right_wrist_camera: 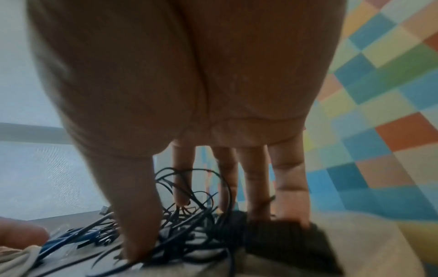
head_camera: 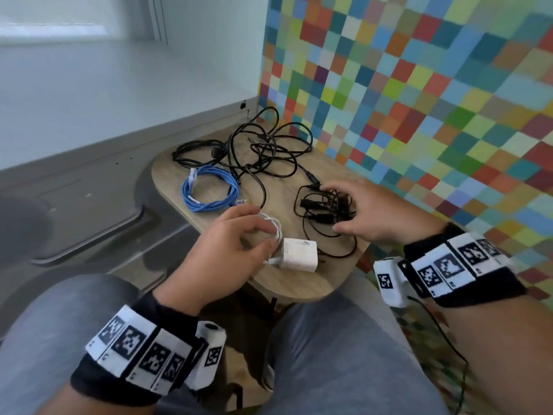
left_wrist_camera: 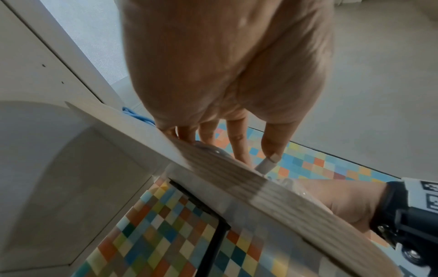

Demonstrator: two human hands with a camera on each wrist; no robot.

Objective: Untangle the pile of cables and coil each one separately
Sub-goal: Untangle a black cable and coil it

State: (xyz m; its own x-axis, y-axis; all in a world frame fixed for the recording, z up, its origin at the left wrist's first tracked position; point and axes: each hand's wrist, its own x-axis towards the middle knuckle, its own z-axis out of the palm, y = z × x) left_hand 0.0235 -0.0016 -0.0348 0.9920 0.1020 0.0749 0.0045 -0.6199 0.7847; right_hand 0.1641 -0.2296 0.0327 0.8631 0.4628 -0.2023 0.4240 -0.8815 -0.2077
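Observation:
A small wooden table (head_camera: 299,283) carries the cables. My left hand (head_camera: 260,232) curls over a small white cable coil (head_camera: 276,227) that runs to a white charger brick (head_camera: 299,254); the thumb presses its white plug (left_wrist_camera: 265,165). My right hand (head_camera: 332,206) lies spread, fingers straight, on a bundle of thin black cable (head_camera: 317,211) with several connectors. A coiled blue network cable (head_camera: 209,190) lies to the left. Behind it, a loose tangle of thicker black cables (head_camera: 263,148) covers the back of the table. In the right wrist view the fingers (right_wrist_camera: 255,187) touch the black strands.
A wall of coloured squares (head_camera: 419,100) rises just behind and right of the table. A grey ledge (head_camera: 89,163) and a white wall stand to the left. My knees in grey trousers (head_camera: 344,354) sit under the table's near edge.

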